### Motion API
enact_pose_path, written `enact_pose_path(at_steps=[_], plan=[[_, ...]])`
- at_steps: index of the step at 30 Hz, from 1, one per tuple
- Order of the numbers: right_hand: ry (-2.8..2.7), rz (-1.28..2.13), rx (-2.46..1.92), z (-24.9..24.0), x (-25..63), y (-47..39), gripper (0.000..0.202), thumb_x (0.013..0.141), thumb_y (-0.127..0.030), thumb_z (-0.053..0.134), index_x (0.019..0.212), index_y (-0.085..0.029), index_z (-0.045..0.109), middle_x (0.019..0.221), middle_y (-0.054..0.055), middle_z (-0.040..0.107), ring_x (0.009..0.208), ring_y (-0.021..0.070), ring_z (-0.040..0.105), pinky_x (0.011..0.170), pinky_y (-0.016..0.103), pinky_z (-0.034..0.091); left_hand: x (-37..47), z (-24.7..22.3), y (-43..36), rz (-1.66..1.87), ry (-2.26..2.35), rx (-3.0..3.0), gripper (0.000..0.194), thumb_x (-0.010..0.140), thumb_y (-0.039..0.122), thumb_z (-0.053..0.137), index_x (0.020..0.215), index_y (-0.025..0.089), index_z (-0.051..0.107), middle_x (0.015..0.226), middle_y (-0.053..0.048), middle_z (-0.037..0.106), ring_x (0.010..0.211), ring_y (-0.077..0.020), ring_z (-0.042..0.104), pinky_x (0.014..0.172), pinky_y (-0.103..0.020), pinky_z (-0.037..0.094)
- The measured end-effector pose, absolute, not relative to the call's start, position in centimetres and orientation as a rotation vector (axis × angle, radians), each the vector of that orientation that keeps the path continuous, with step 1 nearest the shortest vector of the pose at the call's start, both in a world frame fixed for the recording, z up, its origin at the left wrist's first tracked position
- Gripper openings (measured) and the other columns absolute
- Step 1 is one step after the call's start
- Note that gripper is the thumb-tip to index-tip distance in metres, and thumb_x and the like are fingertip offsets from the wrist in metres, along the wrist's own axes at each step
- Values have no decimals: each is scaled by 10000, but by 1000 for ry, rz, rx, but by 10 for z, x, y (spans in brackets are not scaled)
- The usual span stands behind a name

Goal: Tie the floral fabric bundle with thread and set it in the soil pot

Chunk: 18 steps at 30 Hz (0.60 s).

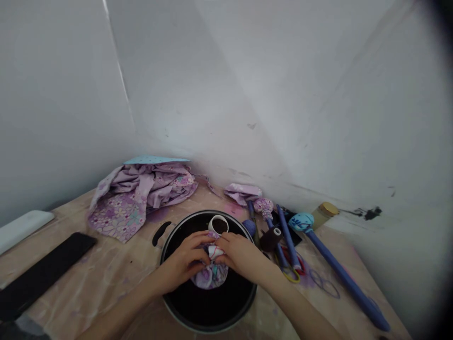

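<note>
Both hands are over a round dark pot (208, 311). My left hand (187, 259) and my right hand (237, 255) pinch a small bundle of purple floral cloth (210, 276) from its two sides. A white piece with a red line (214, 251) shows between the fingers at the middle of the bundle. Just behind the fingertips, inside the pot, stands a small white cup (218, 225) with dark brown contents. The underside of the bundle and some fingertips are hidden.
Crumpled floral cloth (141, 193) lies behind the pot. A black phone-like slab (46, 274) and a white object (24, 229) are at left. At right are a thread spool (271, 239), scissors (290, 274), a purple-topped stick (264, 208) and a blue-topped stick (343, 274).
</note>
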State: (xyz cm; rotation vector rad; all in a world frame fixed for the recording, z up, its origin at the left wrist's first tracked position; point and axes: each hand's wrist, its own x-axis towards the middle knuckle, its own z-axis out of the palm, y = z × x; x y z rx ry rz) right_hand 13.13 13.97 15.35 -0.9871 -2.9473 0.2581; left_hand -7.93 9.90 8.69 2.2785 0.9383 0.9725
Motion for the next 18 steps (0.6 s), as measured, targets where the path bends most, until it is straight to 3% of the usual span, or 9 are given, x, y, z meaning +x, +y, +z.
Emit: enact_pose_path(at_steps=[18], plan=[[-3049, 179, -967, 169, 123, 142, 263, 892, -309, 674, 1093, -140, 656, 998, 95, 687, 900, 250, 662, 756, 317, 505, -83, 82, 99, 1007, 950, 2246, 158, 841, 79, 658, 900, 224, 673, 1354, -69, 545, 1354, -277, 356, 1108, -440, 319]])
